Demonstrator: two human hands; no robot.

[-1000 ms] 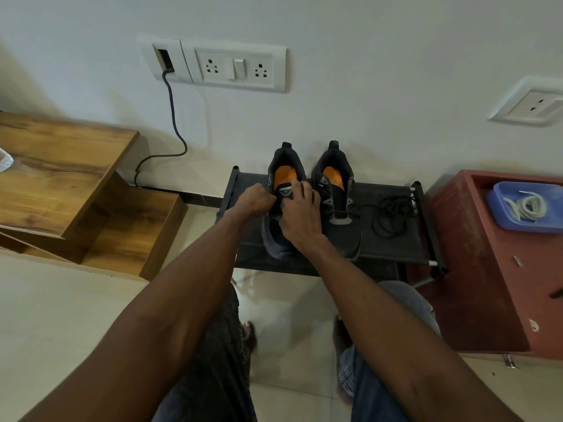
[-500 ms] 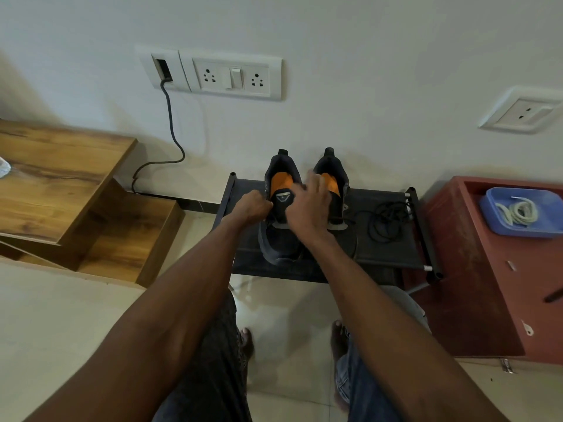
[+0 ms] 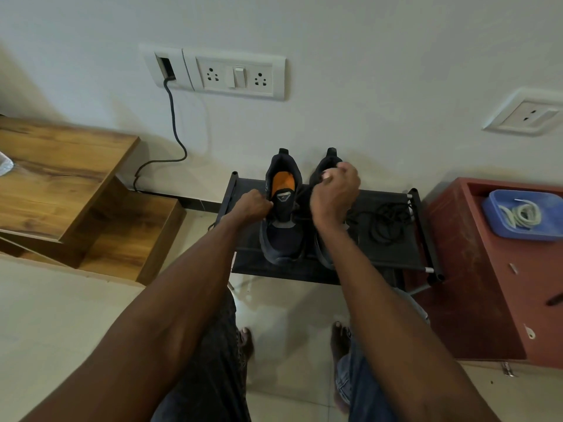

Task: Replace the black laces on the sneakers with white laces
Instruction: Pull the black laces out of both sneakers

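Two dark sneakers stand side by side on a low black rack (image 3: 393,257), toes toward me. The left sneaker (image 3: 281,239) shows its orange insole and grey tongue. My left hand (image 3: 254,205) grips that shoe's left side at the eyelets. My right hand (image 3: 335,193) is raised over the right sneaker (image 3: 330,156) and hides most of it. Its curled fingers pinch what looks like a thin black lace running back toward the left shoe. A loose pile of black lace (image 3: 384,220) lies on the rack's right half. White laces (image 3: 522,213) lie coiled in a blue tray (image 3: 495,222).
The blue tray sits on a red cabinet (image 3: 475,284) right of the rack. Wooden stepped shelves (image 3: 61,166) stand at the left. A dark cable (image 3: 173,126) hangs from the wall socket panel. My bare feet and knees are on the tiled floor below the rack.
My right hand has lifted from the left sneaker's tongue up and to the right, over the right sneaker. My left hand has stayed at the left shoe's side.
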